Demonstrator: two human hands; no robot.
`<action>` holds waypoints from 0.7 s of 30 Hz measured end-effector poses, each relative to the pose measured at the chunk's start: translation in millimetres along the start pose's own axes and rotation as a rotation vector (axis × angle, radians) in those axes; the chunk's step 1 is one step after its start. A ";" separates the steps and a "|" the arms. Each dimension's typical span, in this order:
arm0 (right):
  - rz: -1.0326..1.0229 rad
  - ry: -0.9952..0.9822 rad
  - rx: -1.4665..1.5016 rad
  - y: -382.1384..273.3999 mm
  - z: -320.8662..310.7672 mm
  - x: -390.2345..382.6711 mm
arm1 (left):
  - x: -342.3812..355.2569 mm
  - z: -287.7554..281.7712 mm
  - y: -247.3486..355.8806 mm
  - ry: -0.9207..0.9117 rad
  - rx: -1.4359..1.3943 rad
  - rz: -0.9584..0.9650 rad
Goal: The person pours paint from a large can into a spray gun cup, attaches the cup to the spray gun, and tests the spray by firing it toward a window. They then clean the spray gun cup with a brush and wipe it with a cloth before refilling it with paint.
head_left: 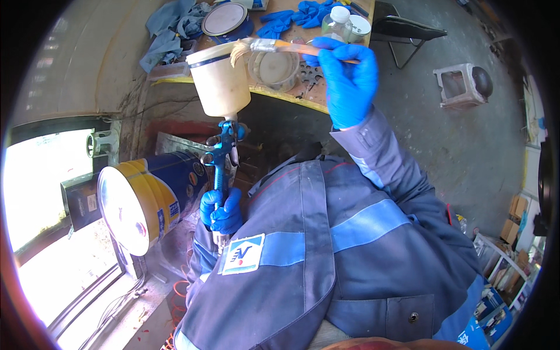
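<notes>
Left hand [221, 211] has a closed grip on the blue spray gun [220, 157], held upright over the lap, while the right hand [348, 81] pinches a paintbrush [274, 46] with its bristles at the rim of the white cup [219, 81]. Best to keep the gun dead vertical and work the bristles round the rim in short strokes (looks like they're just touching, hard to tell), above the tabletop [291, 96] edge.

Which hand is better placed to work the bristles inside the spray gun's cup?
Right. The right hand holds the paintbrush with its bristles already at the rim of the spray gun's cup. The left hand grips the blue spray gun by its handle, holding it up.
</notes>
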State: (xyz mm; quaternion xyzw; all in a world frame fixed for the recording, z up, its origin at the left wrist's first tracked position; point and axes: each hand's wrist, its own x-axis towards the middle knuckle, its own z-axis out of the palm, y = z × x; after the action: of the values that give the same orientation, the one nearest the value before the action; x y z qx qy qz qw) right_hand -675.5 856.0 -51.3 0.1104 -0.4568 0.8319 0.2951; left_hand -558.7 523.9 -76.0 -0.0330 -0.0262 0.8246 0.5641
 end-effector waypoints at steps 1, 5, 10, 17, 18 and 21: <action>0.001 0.047 -0.006 6.9 0.3 1.2 | -0.8 -1.4 -0.5 -0.001 -0.013 -0.025; 0.047 0.110 -0.124 30.3 -9.3 7.0 | -4.3 -6.0 -2.8 0.036 0.043 -0.017; -0.052 0.032 -0.612 16.8 -25.3 10.9 | 3.7 -0.9 6.1 -0.048 0.103 -0.031; -0.016 -0.601 -1.301 53.7 -1.0 34.0 | 40.2 26.6 32.7 -0.241 0.186 -0.033; -0.023 -0.598 -1.309 61.1 -0.7 36.4 | 46.6 28.0 36.4 -0.263 0.196 -0.034; -0.010 -0.633 -1.339 70.8 -5.3 34.2 | 62.8 23.8 45.6 -0.323 0.189 -0.030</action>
State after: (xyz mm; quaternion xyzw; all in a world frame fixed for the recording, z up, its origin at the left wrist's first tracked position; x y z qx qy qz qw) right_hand -744.4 844.8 -87.9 0.1431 -0.9293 0.3022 0.1571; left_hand -625.8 565.8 -57.5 0.1532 -0.0395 0.8094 0.5655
